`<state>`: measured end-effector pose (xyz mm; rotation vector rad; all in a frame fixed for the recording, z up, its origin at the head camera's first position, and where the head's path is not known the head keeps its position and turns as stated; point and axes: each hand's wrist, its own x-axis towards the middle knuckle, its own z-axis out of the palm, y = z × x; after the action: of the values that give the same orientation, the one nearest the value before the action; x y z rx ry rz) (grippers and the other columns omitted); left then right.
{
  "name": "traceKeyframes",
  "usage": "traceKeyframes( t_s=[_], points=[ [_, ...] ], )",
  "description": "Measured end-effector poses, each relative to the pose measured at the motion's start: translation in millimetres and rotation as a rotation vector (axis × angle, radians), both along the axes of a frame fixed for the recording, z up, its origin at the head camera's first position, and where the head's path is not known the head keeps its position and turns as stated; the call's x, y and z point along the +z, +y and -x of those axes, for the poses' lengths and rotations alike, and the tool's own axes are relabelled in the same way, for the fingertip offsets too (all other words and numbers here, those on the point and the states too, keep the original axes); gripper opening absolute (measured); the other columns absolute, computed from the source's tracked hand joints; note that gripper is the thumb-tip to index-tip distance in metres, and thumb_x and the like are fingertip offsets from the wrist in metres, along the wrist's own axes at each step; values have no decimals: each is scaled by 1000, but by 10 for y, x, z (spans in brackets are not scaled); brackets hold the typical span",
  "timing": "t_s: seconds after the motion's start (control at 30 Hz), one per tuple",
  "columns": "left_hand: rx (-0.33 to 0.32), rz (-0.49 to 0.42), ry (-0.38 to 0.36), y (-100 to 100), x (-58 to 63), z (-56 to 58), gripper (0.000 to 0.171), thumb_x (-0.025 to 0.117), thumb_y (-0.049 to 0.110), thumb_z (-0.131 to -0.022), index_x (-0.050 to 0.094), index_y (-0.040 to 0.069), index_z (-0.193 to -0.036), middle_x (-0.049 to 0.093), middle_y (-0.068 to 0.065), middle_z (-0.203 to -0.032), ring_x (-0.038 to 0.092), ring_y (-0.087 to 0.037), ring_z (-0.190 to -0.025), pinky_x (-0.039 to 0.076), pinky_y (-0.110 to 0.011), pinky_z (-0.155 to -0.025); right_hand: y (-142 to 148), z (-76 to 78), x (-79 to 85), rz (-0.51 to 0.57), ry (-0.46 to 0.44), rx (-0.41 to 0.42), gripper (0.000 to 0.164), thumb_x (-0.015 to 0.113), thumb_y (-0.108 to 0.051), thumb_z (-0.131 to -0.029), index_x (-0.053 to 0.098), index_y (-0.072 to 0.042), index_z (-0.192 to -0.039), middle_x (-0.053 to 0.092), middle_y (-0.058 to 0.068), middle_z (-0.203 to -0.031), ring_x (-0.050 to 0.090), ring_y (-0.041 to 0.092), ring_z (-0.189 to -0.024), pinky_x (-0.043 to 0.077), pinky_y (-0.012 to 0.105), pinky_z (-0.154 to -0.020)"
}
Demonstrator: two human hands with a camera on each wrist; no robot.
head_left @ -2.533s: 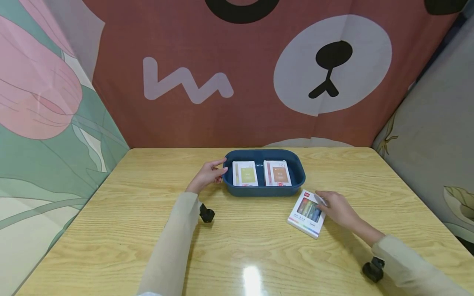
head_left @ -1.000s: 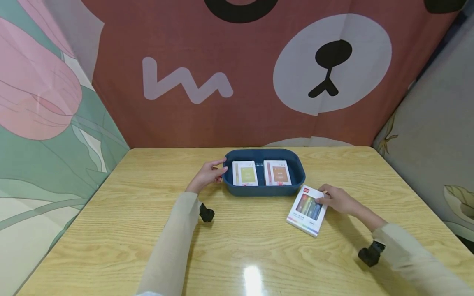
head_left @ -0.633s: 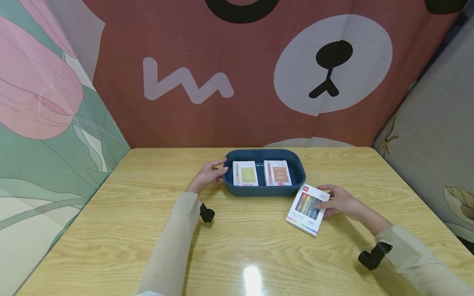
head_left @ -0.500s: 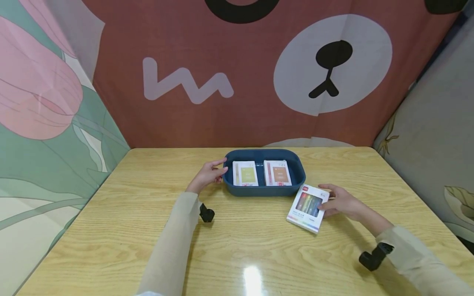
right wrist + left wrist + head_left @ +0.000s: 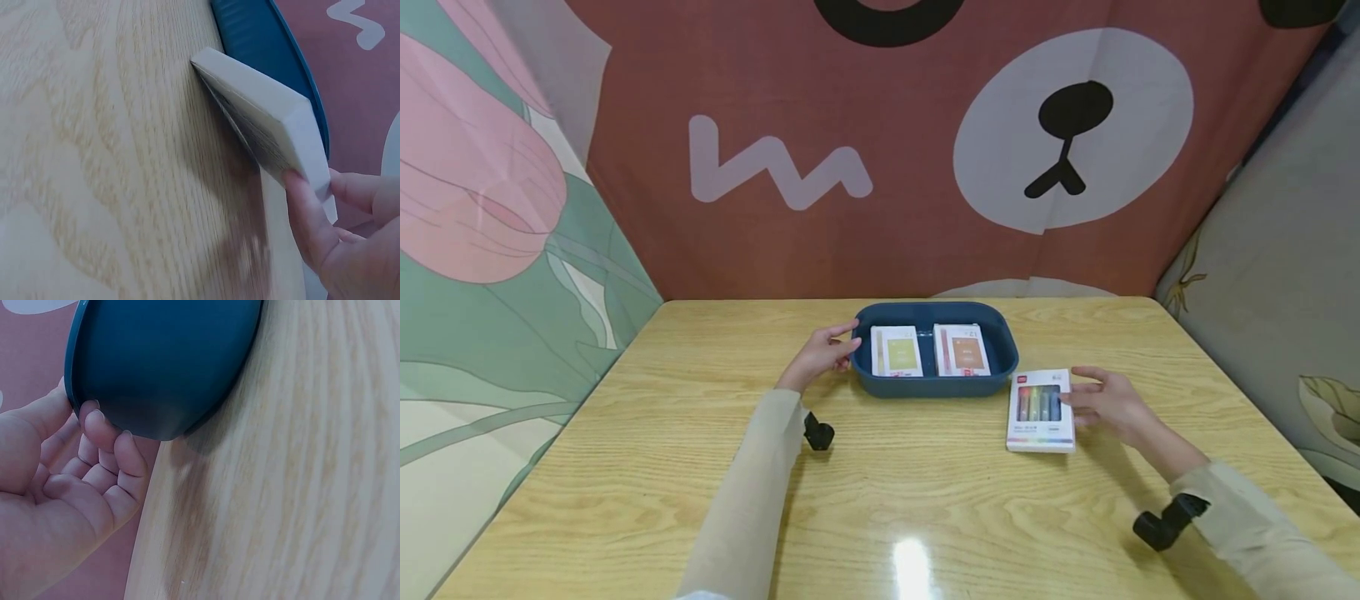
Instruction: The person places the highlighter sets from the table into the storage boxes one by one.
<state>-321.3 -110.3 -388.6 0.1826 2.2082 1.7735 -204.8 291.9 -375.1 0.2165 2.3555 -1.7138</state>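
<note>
At the left end of the dark blue two-compartment tray point(image 5: 936, 387), my left hand point(image 5: 820, 357) grips the rim. Close up in the left wrist view, fingertips point(image 5: 100, 428) press the tray's outer wall point(image 5: 169, 362). In front of the tray's right corner, a white windowed box of coloured sticks point(image 5: 1041, 432) is pinched at its right edge by my right hand point(image 5: 1108, 404). The right wrist view has this box point(image 5: 256, 81) tilted over the table, the thumb on its underside. Inside the tray lie a yellow-green-labelled white box point(image 5: 901, 354) and an orange-labelled one point(image 5: 967, 352).
A light wood table point(image 5: 895, 475) bears everything. Its back edge meets a reddish cloth point(image 5: 760, 250) with a bear print; patterned cloths hang at the left and right. Dark cameras sit at both wrists.
The windowed box has turned from slanted to nearly square with the tray and shifted slightly right and away from me with my right hand. The left hand and tray stay put.
</note>
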Motion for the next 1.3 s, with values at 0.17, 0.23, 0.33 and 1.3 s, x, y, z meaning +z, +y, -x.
traceKeyframes(
  t_s=[0.17, 0.23, 0.33, 1.3],
  points=[
    [-1, -2, 2, -7, -8, 6, 46, 55, 20, -89, 44, 17, -134, 50, -7, -64, 47, -17, -54, 42, -30, -58, 48, 6, -47, 47, 0, -25, 66, 58, -6, -87, 17, 13, -135, 53, 19, -106, 60, 15, -76, 51, 34, -62],
    [-1, -3, 3, -8, -7, 5, 46, 56, 20, -89, 44, 17, -134, 50, -7, -64, 47, -17, -54, 42, -30, -58, 80, 20, -82, 52, 8, -34, 66, 60, -9, -86, 21, 14, -134, 56, 11, -99, 60, 15, -75, 51, 34, -62],
    [-2, -6, 10, -7, -3, 1, 46, 56, 20, -89, 44, 17, -134, 50, -8, -65, 47, -18, -55, 42, -30, -58, 150, 63, -160, 74, 15, -55, 67, 64, -12, -84, 26, 12, -133, 59, 6, -93, 61, 16, -74, 51, 36, -62],
    [-14, -9, 23, -5, -5, 4, 47, 55, 20, -89, 43, 17, -134, 51, -10, -65, 47, -15, -53, 41, -30, -58, 254, 136, 172, 96, 137, -18, 53, 39, -11, -95, 15, 13, -137, 54, -18, -81, 56, 3, -74, 49, 27, -62]
  ],
)
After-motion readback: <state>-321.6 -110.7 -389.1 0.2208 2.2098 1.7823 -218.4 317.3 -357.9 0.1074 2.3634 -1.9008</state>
